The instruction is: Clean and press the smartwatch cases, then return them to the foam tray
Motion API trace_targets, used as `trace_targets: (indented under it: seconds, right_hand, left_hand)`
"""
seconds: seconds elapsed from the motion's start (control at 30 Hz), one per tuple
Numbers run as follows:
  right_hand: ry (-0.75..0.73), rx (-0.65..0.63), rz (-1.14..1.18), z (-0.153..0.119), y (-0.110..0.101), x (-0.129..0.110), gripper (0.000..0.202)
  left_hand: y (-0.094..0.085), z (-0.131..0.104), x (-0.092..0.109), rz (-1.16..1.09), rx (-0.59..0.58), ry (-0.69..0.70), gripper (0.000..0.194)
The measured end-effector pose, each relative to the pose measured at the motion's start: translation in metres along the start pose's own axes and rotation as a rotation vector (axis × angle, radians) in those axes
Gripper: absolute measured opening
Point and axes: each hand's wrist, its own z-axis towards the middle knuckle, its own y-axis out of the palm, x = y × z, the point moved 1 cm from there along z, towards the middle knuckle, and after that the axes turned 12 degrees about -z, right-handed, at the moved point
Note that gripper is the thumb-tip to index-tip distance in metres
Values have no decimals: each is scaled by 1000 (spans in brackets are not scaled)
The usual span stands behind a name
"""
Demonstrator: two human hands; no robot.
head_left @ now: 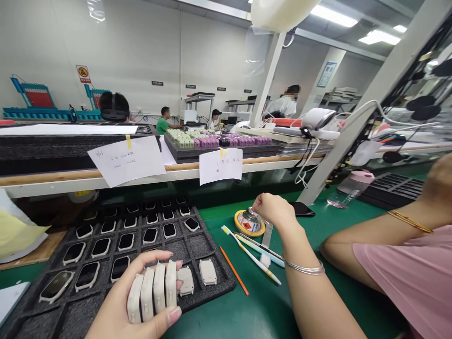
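My left hand (141,301) is closed around a row of several pale watch cases (153,292), held side by side above the front of a black foam tray (72,315). Many dark-faced watches (100,247) sit in the tray's compartments, and two pale cases (207,272) lie near its right edge. My right hand (273,207) has its fingers pinched together at the top of a small metal-topped can (249,221) in a yellow ring; what they grip, if anything, is hidden.
Right of the tray lie an orange stick (233,270), toothbrushes (252,256) and a black phone (302,209). A co-worker's arm and pink sleeve (391,259) are close on the right, near a bottle (351,188). A shelf (176,176) with papers and trays crosses ahead.
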Motion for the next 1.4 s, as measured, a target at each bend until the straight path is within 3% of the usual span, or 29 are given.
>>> trace_targets:
  seconds: [0.3, 0.43, 0.6, 0.7, 0.8, 1.0, 1.23, 1.4]
  right_hand:
    - [24, 64, 51, -4, -2, -4, 17]
    - [-89, 139, 173, -17, -18, -13, 12]
    - [-506, 178, 513, -80, -40, -51, 14]
    - [-1042, 198, 997, -133, -43, -77, 8]
    - [-1262, 163, 1082, -162, -39, -94, 3]
    - [-1303, 143, 1077, -158, -34, -101, 4]
    - [-1224, 79, 1112, -150, -34, -102, 9]
    - [-1128, 76, 1138, -147, -30, -106, 11]
  left_hand:
    - [1, -2, 8, -8, -36, -34, 56]
    - [1, -2, 11, -30, -64, -47, 56]
    - [2, -2, 13, -43, -79, -44, 50]
    - [1, 0, 14, 12, -89, -8, 45]
    - [-1, 2, 14, 83, -130, 25, 42]
    - [-3, 3, 15, 63, -140, 7, 35]
    - [-6, 7, 10, 58, -183, 6, 35]
    - [-4, 4, 13, 65, -144, -23, 36]
